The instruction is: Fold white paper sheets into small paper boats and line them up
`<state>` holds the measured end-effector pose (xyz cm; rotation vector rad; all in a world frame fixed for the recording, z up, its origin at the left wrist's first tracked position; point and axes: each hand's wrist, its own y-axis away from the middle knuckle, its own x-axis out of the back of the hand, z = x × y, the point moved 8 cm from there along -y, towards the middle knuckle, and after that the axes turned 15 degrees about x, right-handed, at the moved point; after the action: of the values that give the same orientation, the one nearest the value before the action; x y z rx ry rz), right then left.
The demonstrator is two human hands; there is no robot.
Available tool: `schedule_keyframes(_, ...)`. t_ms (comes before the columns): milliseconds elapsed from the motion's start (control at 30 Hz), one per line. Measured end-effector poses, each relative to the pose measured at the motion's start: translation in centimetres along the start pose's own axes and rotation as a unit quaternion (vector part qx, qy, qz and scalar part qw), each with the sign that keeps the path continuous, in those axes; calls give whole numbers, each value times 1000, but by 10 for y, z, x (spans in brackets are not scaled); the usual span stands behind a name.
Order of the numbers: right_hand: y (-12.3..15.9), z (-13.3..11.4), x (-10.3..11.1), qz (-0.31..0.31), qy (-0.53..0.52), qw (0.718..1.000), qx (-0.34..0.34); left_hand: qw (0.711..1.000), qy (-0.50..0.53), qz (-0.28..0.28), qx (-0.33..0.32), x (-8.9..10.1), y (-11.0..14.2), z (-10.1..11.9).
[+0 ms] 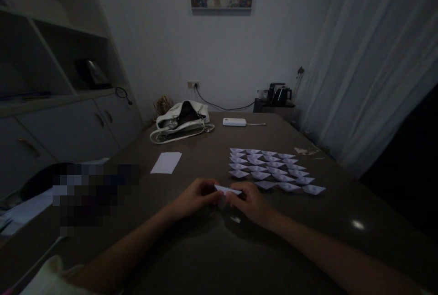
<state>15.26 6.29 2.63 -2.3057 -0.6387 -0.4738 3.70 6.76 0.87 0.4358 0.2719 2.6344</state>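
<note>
Between my two hands is a small white paper boat (227, 189), held just above the table. My left hand (201, 195) pinches its left end, thumb in front and fingers behind. On the other end, my right hand (250, 201) is closed in the same way. Part of the boat is hidden by the fingers. Beyond my right hand, several finished-looking paper boats (273, 171) stand in rows. A stack of white paper sheets (166, 162) lies farther off to the left. Below the hands there is a small white scrap (235, 219) on the dark table (198, 258).
A white handbag (185, 121) sits open at the back left of the table. Right of it lies a white power bank (234, 122) with a short cable. Paper bits (308, 151) lie near the right edge. Papers and a blurred-out area are at the left edge.
</note>
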Motion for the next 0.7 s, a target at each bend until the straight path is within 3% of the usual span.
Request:
schedule_keyframes(233,1,3,-5,-21,10,1000,5,1000,26,3,11,1,3,-1)
schedule_keyframes(400,1,-1,-10,-59,1,998,7,999,5,-30,14,-5,5,1)
schedule_keyframes(700,1,-2,-10,-65,18,997,22,999,-17,-42,-11,-8,4,-1)
